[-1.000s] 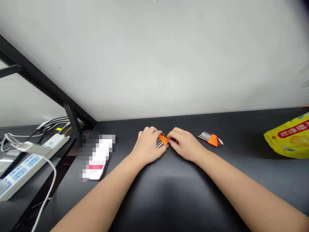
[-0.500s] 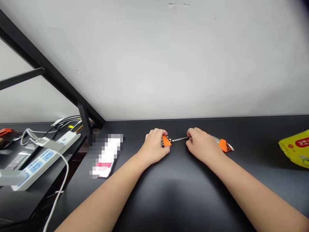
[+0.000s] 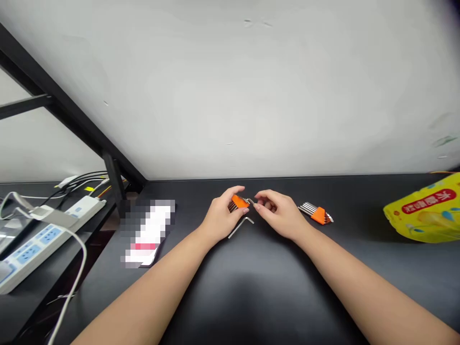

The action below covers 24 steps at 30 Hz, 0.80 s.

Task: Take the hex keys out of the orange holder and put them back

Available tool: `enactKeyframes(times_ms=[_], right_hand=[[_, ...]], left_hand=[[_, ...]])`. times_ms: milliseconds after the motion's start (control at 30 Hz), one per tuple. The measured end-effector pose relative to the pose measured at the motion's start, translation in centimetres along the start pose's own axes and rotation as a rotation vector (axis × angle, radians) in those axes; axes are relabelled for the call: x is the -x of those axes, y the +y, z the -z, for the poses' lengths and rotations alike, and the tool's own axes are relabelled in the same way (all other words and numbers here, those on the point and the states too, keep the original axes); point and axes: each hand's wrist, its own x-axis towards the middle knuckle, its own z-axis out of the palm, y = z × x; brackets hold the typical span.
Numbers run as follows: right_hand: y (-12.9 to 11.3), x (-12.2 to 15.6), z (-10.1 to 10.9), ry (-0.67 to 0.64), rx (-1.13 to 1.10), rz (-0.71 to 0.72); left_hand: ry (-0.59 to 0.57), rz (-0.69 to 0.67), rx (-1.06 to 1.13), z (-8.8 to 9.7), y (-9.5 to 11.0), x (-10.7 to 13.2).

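My left hand [image 3: 222, 216] is closed round an orange holder of hex keys [image 3: 237, 202], lifted a little off the black table [image 3: 251, 282]. My right hand [image 3: 280, 214] pinches at the end of a key in that holder, thumb and fingers pressed together. One loose silver hex key [image 3: 240, 226] lies on the table just below the holder, between both hands. A second orange hex key set [image 3: 316, 212] lies to the right of my right hand, untouched.
A phone [image 3: 147, 234] lies left of my left hand. A yellow snack bag [image 3: 424, 211] sits at the far right. White power strips [image 3: 39, 235] and cables cover the lower shelf at left, beside a black frame post [image 3: 114, 179]. The wall runs close behind.
My right hand drew one key out to the right, and that key now lies loose on the table. The hand has come back to the holder, which my left hand has lifted slightly.
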Motion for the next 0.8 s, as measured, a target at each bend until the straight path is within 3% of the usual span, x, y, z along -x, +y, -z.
enactKeyframes(times_ms=[133,333,433,567,633,800], right_hand=[[-0.3,0.0,-0.4,-0.041,-0.193,-0.028],[-0.7,-0.1,-2.0,0.027,-0.105,-0.058],[-0.5,-0.6,-2.0,0.085,-0.037,-0.056],[0.0,-1.0,-1.7,0.177,-0.016,-0.157],[0.0,-0.9,-1.9,0.131,0.006,-0.138],[-1.0,0.0,-2.3,-0.064,0.248,0.098]], left_hand=[[-0.045,-0.051,-0.013,-0.5,0.4,0.4],[-0.073,-0.282,-0.247,0.0,0.5,0.6],[-0.053,-0.27,-0.253,0.8,0.2,0.5],[0.025,-0.235,-0.162,2.0,-0.4,0.0],[0.104,-0.252,-0.144,2.1,-0.6,-0.1],[0.263,-0.236,-0.126,1.3,-0.8,-0.2]])
